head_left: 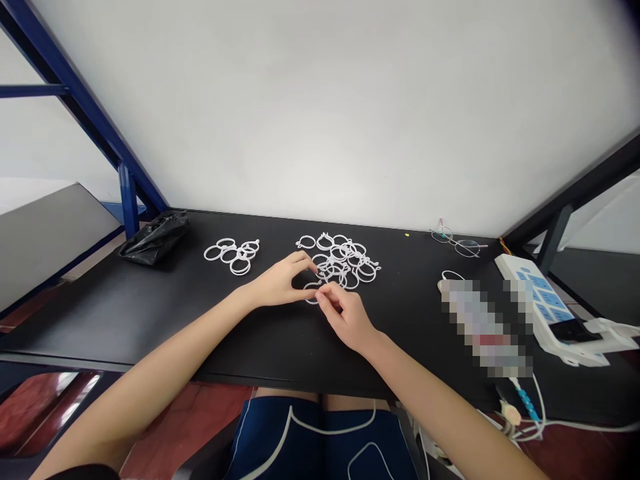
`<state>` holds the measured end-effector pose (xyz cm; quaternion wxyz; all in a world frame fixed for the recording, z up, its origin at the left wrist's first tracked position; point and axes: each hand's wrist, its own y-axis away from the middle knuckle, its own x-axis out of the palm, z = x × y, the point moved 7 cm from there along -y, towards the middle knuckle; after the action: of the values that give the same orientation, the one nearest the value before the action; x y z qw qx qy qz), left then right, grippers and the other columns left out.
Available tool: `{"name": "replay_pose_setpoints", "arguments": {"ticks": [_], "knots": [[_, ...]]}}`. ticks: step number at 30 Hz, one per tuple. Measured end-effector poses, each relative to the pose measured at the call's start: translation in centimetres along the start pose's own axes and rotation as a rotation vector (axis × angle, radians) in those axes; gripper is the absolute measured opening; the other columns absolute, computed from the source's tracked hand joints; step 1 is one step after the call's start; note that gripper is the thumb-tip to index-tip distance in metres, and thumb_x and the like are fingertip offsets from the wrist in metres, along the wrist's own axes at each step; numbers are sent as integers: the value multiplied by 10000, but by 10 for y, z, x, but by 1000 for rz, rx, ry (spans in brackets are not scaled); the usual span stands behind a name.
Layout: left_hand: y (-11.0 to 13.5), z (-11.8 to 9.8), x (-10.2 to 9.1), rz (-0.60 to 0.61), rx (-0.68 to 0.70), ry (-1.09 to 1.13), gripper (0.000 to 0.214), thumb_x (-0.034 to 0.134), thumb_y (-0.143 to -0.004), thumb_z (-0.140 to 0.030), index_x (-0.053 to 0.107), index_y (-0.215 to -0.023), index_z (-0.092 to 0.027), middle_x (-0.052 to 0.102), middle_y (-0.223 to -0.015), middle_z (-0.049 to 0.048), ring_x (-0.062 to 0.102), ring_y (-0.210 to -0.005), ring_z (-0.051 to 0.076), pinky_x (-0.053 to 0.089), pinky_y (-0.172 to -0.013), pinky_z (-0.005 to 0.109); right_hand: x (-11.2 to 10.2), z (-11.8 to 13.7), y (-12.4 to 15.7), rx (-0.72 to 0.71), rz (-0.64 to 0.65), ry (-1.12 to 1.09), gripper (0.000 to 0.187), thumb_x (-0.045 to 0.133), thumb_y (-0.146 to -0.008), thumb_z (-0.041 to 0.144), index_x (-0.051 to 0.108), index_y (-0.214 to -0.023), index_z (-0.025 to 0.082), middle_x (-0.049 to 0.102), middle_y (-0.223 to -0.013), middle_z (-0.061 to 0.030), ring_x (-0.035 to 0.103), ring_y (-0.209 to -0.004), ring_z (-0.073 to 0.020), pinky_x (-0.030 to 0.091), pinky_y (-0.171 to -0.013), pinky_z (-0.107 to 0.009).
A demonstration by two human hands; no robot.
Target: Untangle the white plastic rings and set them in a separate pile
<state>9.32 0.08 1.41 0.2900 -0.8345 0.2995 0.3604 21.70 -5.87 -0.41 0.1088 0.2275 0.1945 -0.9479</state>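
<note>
Pinching one white ring [311, 303] in right hand [348, 316], spreading left hand [278, 281] alongside, near the larger of two ring piles [340, 264].

- Table [395, 360]: plain black
- Larger ring pile [336, 269] and smaller ring group [245, 252], towards the far edge: white throughout
- Bag [153, 241], far left corner: glossy black
- Speck [407, 235], far edge: yellow-green
- Power strip [545, 331], right edge: white, light-blue socket panel [546, 293]
- Cable [575, 425], near right corner: white, bright-blue sleeve [527, 404]
- Shorts [280, 437], below the near edge: navy, white lines
- Floor [167, 417]: brick red
</note>
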Motion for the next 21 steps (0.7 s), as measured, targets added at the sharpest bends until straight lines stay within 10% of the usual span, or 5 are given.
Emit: {"name": "replay_pose_setpoints", "arguments": {"ticks": [21], "knots": [[2,9,12,100,-42,34,254,719,-745,-401,580,-759,-189,548,-1006,45,556,-911,189,466,-798,312,-1,-1,-1,14,-14,34,203,456,-964,324,556,-838,200,437,-560,59,409,-482,-99,332,-514,-243]]}}
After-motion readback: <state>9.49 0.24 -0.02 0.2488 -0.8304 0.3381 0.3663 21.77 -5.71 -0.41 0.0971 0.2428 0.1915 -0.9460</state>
